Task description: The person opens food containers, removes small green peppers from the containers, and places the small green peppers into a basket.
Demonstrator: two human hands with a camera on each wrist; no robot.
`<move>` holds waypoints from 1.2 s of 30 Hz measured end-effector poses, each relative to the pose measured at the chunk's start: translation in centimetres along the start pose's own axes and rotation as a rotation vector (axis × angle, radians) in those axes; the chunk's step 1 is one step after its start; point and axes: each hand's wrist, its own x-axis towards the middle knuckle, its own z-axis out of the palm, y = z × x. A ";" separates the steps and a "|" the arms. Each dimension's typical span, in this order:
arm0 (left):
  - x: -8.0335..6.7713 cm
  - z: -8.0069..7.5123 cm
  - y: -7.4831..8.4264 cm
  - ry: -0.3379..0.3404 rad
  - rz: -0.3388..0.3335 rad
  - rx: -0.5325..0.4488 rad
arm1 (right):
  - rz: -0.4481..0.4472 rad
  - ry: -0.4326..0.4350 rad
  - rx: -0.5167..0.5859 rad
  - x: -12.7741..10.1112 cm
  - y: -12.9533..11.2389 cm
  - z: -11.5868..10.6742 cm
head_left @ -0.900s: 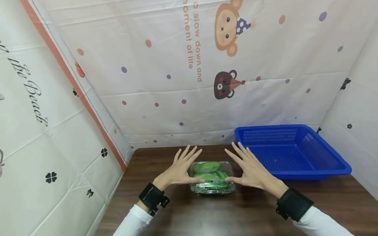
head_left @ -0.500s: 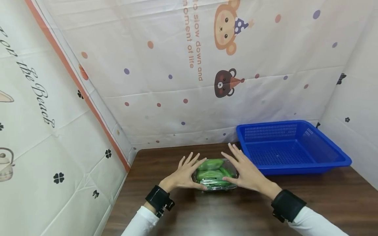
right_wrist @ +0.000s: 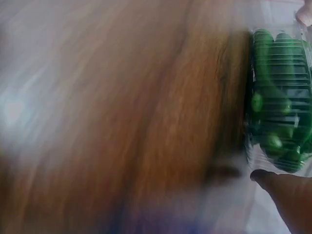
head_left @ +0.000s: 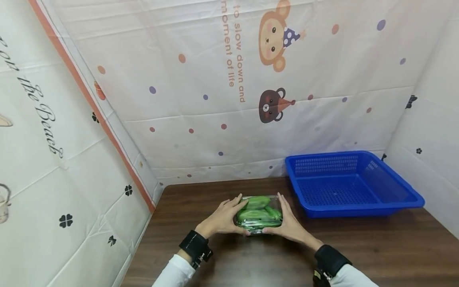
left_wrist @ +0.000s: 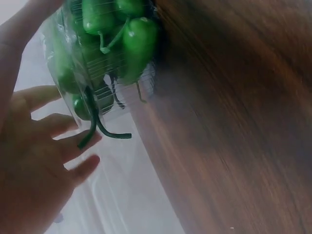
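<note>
Both of our hands clasped the clear plastic box of green peppers (head_left: 259, 214), the left hand (head_left: 223, 218) against its left side and the right hand (head_left: 287, 225) against its right, fingers curled along the walls and thumbs tucked at the near edge. We judged that a grip from two sides suited such a thin, bendy box, since squeezing it from one side alone might buckle it. From the left wrist view, the left hand's fingers (left_wrist: 58, 124) lay spread against the box wall with the peppers (left_wrist: 134, 41) and their dark stems pressed up behind the plastic. From the right wrist view, blurred as it was, the box (right_wrist: 280, 97) stood at the edge of the picture with a fingertip (right_wrist: 273, 181) at its corner. The box sat on the dark wooden table (head_left: 376, 247), near the middle. Off to the right stood a blue plastic basket (head_left: 394, 199), close by but not touching the box. Printed cloth (head_left: 215, 99) with cartoon bears and dots hung around the table on three sides.
</note>
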 end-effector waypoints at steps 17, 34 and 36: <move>1.7 -3.1 0.2 -0.198 0.022 0.099 | 0.036 -0.022 0.039 0.4 0.7 0.1; -2.3 -0.4 3.0 0.224 0.295 0.504 | 0.004 -0.044 0.030 0.6 1.0 -0.5; -2.8 -0.1 2.7 0.267 0.319 0.466 | 0.006 -0.051 0.034 0.8 0.9 -0.5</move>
